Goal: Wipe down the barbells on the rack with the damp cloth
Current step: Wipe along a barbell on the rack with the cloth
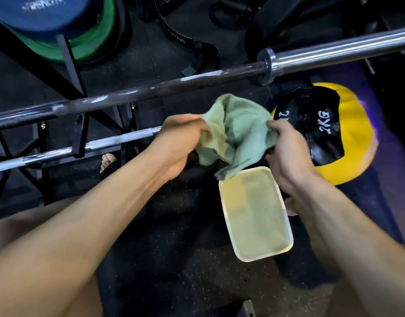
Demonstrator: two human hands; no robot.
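Above the cream rectangular plastic tub [256, 216] of cloudy water on the black rubber floor [165, 266], I hold the pale green terry cloth [235, 133] bunched between both hands. My left hand [181, 143] pinches one edge with fingers curled into the fabric; my right hand [286, 154] has its grip closed on the opposite side, thumb on top. A tail of the cloth hangs down just over the tub's near corner.

As I judge it, the step is readying the cloth, wringing and folding it before it meets steel. To do this well I should twist my hands opposite ways over the tub so the drips fall into it, then fold the cloth into a flat pad that wraps round a shaft.

Both bars lie on the black steel rack [80, 124] just beyond my hands: the dark, chalk-flecked barbell [151, 90] with its chrome sleeve further off, the brighter chrome barbell [119, 139] nearer, its end hidden behind my left hand. I would start on the near bar. A yellow and black 2KG medicine ball [347, 133] sits to the right.
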